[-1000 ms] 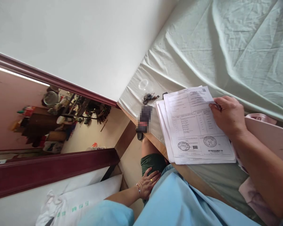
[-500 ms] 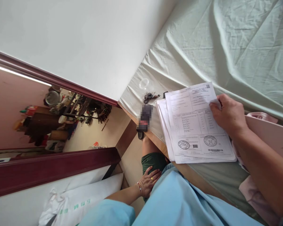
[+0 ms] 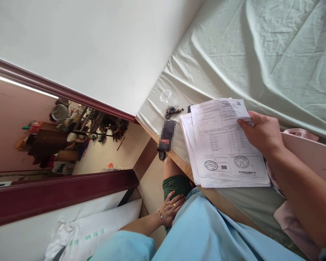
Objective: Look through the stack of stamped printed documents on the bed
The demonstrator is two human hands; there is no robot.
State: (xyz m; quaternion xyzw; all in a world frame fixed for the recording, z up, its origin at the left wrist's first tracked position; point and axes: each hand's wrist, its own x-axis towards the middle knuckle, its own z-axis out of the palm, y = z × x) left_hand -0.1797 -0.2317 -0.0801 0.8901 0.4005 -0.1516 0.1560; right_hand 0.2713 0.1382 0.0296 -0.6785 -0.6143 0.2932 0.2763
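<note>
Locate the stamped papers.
The stamped papers are right of centre in the head view, at the pale cloth's edge, gripped at upper right by the right hand.

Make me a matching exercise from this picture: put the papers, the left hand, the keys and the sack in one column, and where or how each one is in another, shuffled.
Column one
1. papers
2. left hand
3. keys
4. sack

Column two
A. beside the clear container
B. white, with green print
C. held by the right hand
D. resting on the green shorts

Right pairs: 1-C, 2-D, 3-A, 4-B
</note>
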